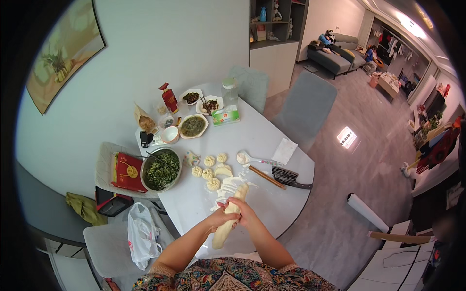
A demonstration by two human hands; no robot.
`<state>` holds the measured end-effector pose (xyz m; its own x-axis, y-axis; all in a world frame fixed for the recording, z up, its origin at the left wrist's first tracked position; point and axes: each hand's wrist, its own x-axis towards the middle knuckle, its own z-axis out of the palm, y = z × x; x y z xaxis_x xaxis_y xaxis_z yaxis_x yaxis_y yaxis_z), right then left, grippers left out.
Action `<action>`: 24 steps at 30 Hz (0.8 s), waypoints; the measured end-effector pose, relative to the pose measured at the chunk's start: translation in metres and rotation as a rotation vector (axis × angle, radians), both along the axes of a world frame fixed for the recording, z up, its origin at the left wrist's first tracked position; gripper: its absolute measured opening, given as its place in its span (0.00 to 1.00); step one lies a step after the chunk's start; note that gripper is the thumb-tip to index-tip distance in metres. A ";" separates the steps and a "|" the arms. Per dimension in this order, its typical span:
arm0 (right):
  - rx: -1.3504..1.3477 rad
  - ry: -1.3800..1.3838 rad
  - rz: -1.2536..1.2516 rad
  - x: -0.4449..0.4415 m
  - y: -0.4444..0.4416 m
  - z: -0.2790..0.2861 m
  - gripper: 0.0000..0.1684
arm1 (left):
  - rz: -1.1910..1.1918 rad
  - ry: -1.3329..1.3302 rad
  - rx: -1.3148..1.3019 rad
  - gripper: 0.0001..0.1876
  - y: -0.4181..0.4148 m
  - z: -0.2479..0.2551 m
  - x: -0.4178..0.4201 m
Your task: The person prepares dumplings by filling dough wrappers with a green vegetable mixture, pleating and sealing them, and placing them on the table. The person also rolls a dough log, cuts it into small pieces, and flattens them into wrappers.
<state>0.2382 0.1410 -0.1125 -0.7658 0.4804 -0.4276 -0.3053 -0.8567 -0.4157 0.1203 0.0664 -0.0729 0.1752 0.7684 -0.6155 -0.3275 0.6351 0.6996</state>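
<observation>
A long roll of dough is held over the table's near part, with my left hand and my right hand both closed around its middle. Beyond it, flour is spread on the white table. Several pleated buns and a folded piece of dough lie past the flour. To the left stands a steel bowl of chopped greens with utensils in it. A wooden rolling pin, a cleaver and a spoon with flour lie to the right.
Dishes of food, a white bowl, a red bottle, a tissue pack and a lidded jug stand at the far end. Chairs surround the table; a white plastic bag rests on the near-left one.
</observation>
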 end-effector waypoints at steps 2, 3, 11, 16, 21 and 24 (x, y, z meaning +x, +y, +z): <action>0.115 -0.129 -0.023 -0.001 -0.007 0.020 0.13 | -0.009 0.022 -0.019 0.17 -0.005 0.009 -0.003; 0.175 -0.200 -0.041 0.002 -0.008 0.026 0.12 | -0.045 0.022 -0.014 0.17 -0.005 0.013 -0.002; 0.050 0.060 -0.212 -0.002 -0.013 0.061 0.11 | -0.226 0.037 0.052 0.18 -0.026 0.011 -0.024; 0.148 0.115 -0.244 -0.006 -0.013 0.039 0.10 | -0.127 -0.117 0.165 0.21 -0.031 0.018 -0.015; 0.285 0.058 -0.255 -0.007 -0.022 0.061 0.10 | -0.191 0.042 0.288 0.24 -0.034 -0.005 -0.023; 0.319 0.027 -0.336 -0.009 -0.013 0.085 0.09 | -0.202 0.008 0.321 0.22 -0.036 0.003 -0.022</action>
<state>0.2295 0.1282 -0.0279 -0.5543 0.8079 -0.2001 -0.5585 -0.5393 -0.6303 0.0983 0.0309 -0.0698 0.3386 0.8731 -0.3508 -0.2118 0.4339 0.8757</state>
